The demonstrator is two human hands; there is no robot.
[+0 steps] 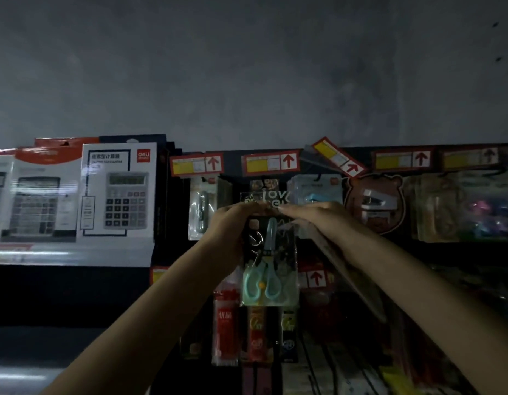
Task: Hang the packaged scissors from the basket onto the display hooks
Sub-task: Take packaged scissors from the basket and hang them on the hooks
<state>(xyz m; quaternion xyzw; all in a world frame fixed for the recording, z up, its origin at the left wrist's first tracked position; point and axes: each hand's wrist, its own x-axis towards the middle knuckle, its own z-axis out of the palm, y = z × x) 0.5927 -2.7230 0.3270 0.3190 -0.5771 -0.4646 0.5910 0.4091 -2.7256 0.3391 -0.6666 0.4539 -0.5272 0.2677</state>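
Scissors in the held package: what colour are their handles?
Light teal-blue handles, seen in the head view.

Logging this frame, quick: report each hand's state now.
Left hand: grips the scissors pack at its top.
Right hand: laid at the pack's top edge; grip cannot be told.

In dim light both hands meet at the top of a pack of scissors (270,260) before a wall of hanging goods, the left hand (233,220) gripping its upper corner and the right hand (312,218) laying straight fingers along its top edge, below red-arrowed price tags (271,162), with boxed calculators (119,192) shelved to the left.
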